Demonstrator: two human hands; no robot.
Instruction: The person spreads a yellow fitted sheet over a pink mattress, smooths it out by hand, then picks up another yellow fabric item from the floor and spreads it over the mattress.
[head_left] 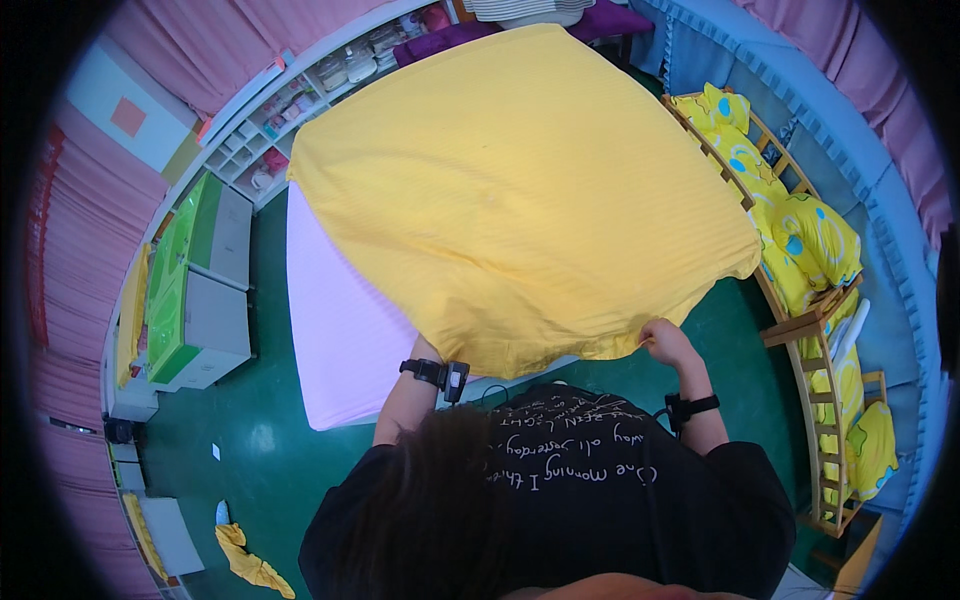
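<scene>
A large yellow sheet (520,170) spreads out in front of me, its near edge bunched and wavy. Pinched in the fingers of my right hand (668,342) is the sheet's near right edge. My left hand (426,350) reaches under the near left corner, where cloth covers its fingers, so their grip is hidden. Beneath the yellow sheet, a pale purple covered surface (345,320) shows along the left side. Dark bands with small devices circle both of my wrists.
Wooden cots (815,400) with yellow patterned bedding line the right side. Green-topped cabinets (205,290) stand at left, and a white shelf unit (300,105) holds items at far left. A yellow cloth (248,565) lies on the green floor (265,450).
</scene>
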